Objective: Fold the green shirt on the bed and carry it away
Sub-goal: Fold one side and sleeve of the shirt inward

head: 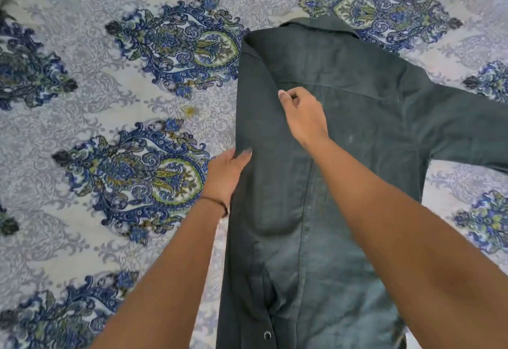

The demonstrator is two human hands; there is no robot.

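Dark green, collared cloth shirt (pixel 343 129) lies back-up on the bed, over a pale bedspread (pixel 110 107) printed with blue and green paisley medallions. Its collar points away from me; its left side is folded inward, while the other sleeve extends flat toward the right edge. My left hand (pixel 226 175), a thin dark band (pixel 217 203) at the wrist, has its grip closed on the folded left edge of the shirt. My right hand (pixel 303 115) pinches a small tuck of fabric near the yoke seam, fingers curled shut.
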